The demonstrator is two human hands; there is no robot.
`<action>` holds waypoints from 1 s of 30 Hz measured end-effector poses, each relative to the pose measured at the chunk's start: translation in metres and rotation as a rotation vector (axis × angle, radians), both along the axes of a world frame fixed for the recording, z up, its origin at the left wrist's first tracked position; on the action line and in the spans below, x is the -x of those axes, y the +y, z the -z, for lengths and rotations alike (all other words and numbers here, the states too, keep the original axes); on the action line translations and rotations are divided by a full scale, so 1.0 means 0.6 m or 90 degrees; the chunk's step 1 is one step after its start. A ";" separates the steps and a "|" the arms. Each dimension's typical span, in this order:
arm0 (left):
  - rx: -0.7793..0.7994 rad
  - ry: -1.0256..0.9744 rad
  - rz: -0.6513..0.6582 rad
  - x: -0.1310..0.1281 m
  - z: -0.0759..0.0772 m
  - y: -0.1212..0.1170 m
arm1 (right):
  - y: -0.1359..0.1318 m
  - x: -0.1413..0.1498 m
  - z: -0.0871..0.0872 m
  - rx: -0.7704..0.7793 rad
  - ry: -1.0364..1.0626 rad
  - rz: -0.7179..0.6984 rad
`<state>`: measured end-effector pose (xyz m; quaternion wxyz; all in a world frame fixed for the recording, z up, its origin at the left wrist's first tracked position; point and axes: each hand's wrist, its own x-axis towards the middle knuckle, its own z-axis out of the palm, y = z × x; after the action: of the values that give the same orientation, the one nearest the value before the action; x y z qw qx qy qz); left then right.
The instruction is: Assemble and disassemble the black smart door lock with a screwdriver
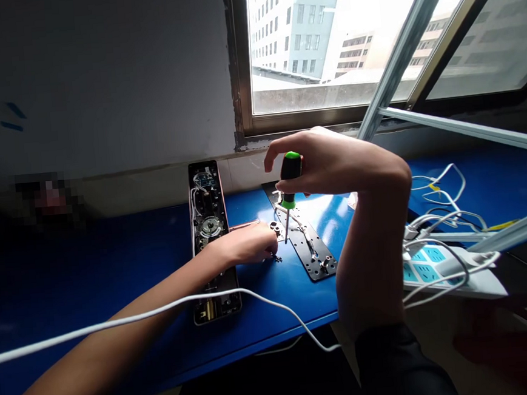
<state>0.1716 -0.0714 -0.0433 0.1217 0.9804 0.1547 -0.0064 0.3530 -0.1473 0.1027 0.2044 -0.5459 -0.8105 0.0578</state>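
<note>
My right hand (320,162) is shut around a screwdriver with a green and black handle (291,171). Its thin steel shaft (287,226) points down at a long black perforated metal plate (304,246). My left hand (246,244) lies over the plate's near side, its fingertips closed on a small metal fitting (274,228). Just left of my left hand stands the long body of an electronic door lock (210,226), lying open with its wires and circuit board showing. My left hand hides part of it.
All this lies on a blue table (113,264) beneath a window (324,46). A white cable (118,318) crosses in front of the lock. A white power strip (427,270) with tangled cables sits at the right, and a metal window frame (409,46) angles across the upper right.
</note>
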 end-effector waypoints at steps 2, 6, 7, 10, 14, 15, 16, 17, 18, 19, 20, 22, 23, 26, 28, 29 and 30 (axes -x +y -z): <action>-0.001 0.041 0.038 -0.004 -0.001 -0.003 | -0.001 0.000 0.000 0.002 0.003 0.007; -0.017 0.044 0.052 -0.007 0.000 -0.005 | 0.001 -0.003 0.003 -0.011 0.018 -0.008; -0.021 0.039 0.050 -0.007 0.001 -0.005 | 0.002 -0.004 0.004 -0.017 0.022 -0.016; -0.024 0.037 0.055 -0.008 0.001 -0.004 | 0.003 -0.005 0.005 -0.028 0.016 -0.029; -0.025 0.048 0.073 -0.010 -0.002 -0.004 | 0.003 -0.004 0.003 -0.022 -0.004 -0.024; -0.026 0.048 0.074 -0.011 -0.002 -0.005 | 0.003 -0.003 0.002 -0.022 -0.006 -0.026; -0.025 0.045 0.074 -0.012 -0.002 -0.005 | 0.004 -0.003 0.002 -0.023 -0.008 -0.031; -0.024 0.042 0.073 -0.012 -0.001 -0.005 | 0.004 -0.003 0.002 -0.026 -0.011 -0.036; -0.022 0.036 0.069 -0.012 0.000 -0.004 | 0.004 -0.003 0.002 -0.030 -0.014 -0.041; -0.015 0.028 0.063 -0.011 0.002 -0.003 | 0.005 -0.004 0.002 -0.031 -0.018 -0.044; -0.005 0.021 0.056 -0.010 0.003 -0.002 | 0.005 -0.004 0.002 -0.030 -0.020 -0.045; 0.016 0.009 0.037 -0.005 0.007 0.003 | 0.005 -0.004 0.002 -0.023 -0.020 -0.040; 0.025 0.004 0.028 -0.001 0.008 0.006 | 0.005 -0.004 0.001 -0.019 -0.018 -0.037; 0.038 -0.007 0.010 0.012 0.009 0.015 | 0.004 -0.003 0.001 -0.010 -0.007 -0.031; 0.058 -0.023 0.006 0.021 0.009 0.020 | 0.004 -0.004 0.003 -0.007 0.002 -0.030; 0.070 -0.031 0.005 0.025 0.009 0.021 | 0.004 -0.004 0.003 -0.009 0.005 -0.030; 0.081 -0.039 0.005 0.028 0.010 0.022 | 0.004 -0.004 0.004 -0.012 0.007 -0.031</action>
<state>0.1546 -0.0580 -0.0494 0.1885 0.9710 0.1466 0.0133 0.3557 -0.1446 0.1001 0.2125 -0.5236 -0.8230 0.0576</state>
